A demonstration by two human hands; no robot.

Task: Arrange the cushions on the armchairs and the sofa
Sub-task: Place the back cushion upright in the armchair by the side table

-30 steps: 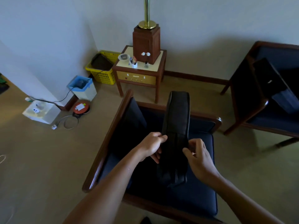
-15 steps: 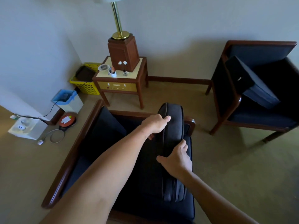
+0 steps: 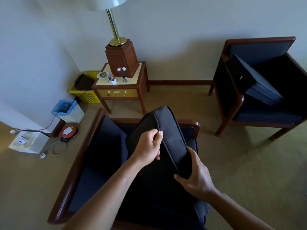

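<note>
A dark navy cushion (image 3: 167, 130) stands on edge, tilted, over the seat of the near wooden armchair (image 3: 78, 161). My left hand (image 3: 147, 146) pinches the piped seam along its upper left edge. Lower down, my right hand (image 3: 196, 176) grips the cushion's right edge. Another navy cushion (image 3: 109, 138) leans inside the near armchair's left arm. At the right stands a second armchair (image 3: 232, 103), with a navy cushion (image 3: 259, 87) lying askew against its left arm, zip pull showing.
A wooden side table (image 3: 123, 90) with a brass lamp (image 3: 121, 52) and small items stands behind the near armchair. On the floor at left are a yellow basket (image 3: 86, 93), a blue-lined bin (image 3: 68, 110), a white box (image 3: 26, 141) and cables. Carpet lies between the two armchairs.
The cushion has tipped from nearly upright to tilted with its broad face up. My left hand slid down its top seam; my right hand moved lower on the right edge. The view rose.
</note>
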